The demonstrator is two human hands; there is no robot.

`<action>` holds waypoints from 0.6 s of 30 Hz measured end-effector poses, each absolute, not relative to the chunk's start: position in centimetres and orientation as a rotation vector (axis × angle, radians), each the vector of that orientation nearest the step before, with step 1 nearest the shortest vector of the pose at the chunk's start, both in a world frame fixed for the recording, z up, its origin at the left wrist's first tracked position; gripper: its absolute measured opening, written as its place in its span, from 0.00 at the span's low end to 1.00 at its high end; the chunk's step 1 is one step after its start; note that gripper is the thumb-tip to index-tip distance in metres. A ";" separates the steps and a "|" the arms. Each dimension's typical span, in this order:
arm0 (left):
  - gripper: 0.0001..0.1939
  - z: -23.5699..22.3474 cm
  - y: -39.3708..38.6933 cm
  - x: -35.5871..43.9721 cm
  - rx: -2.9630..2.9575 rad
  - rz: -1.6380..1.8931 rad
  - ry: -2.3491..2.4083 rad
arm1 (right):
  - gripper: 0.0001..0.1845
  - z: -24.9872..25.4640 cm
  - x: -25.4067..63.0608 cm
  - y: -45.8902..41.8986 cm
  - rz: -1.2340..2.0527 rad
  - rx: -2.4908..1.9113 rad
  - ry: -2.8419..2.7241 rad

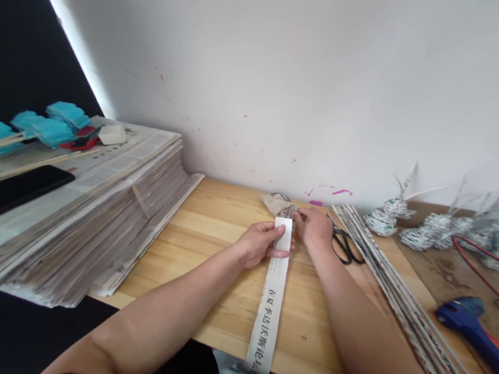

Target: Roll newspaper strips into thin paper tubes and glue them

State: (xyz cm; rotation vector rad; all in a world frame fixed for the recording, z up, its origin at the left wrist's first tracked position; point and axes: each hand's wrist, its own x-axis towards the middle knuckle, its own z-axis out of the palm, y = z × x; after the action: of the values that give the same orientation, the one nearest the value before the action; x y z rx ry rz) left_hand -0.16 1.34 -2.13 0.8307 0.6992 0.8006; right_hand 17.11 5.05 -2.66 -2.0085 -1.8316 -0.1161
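While I observe through the head camera, the left hand pinches a printed paper strip narrowly between thumb and fingers. The strip runs toward me across the table and hangs over its front edge. The right hand is near the back edge, fingers bunched at a beige cloth-like bundle; I cannot tell what they grip, nor whether the bundle contains anything. Scissors lie beside the right wrist. Rolled paper rods extend from the back edge toward the front right corner.
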 end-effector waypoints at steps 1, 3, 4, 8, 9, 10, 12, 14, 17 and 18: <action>0.08 -2.1 1.3 -0.1 0.814 0.812 0.700 | 0.18 -2.7 17.1 5.0 -0.092 -1.982 -1.811; 0.09 -2.1 1.1 0.1 0.787 0.841 0.717 | 0.17 -2.7 17.2 5.0 -0.044 -1.938 -1.735; 0.09 -2.1 1.0 0.2 0.781 0.857 0.731 | 0.19 -2.7 17.2 4.9 -0.033 -1.914 -1.696; 0.09 -2.2 0.3 0.8 0.773 0.897 0.763 | 0.18 -2.6 17.0 4.7 -0.063 -1.842 -1.632; 0.08 -2.2 0.1 1.0 0.764 0.896 0.762 | 0.16 -2.6 17.0 4.6 -0.076 -1.840 -1.630; 0.08 -2.3 -0.1 1.2 0.752 0.894 0.762 | 0.15 -2.5 16.9 4.6 -0.087 -1.848 -1.622; 0.08 -2.4 -0.2 1.4 0.733 0.890 0.766 | 0.16 -2.3 16.7 4.5 -0.102 -1.874 -1.604; 0.08 -2.4 -0.2 1.5 0.731 0.897 0.762 | 0.18 -2.1 16.4 4.4 -0.113 -1.887 -1.587; 0.08 -2.4 0.3 1.5 0.732 0.922 0.768 | 0.22 -1.8 16.1 4.3 -0.119 -1.859 -1.589; 0.08 -2.3 0.5 1.5 0.731 0.935 0.772 | 0.23 -1.7 16.0 4.2 -0.113 -1.840 -1.597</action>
State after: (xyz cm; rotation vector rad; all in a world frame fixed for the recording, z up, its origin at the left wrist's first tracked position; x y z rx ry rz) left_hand 1.47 0.49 -2.27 0.7315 0.7724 0.9346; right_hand 16.01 4.18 -1.72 -1.8399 -1.5968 -0.1132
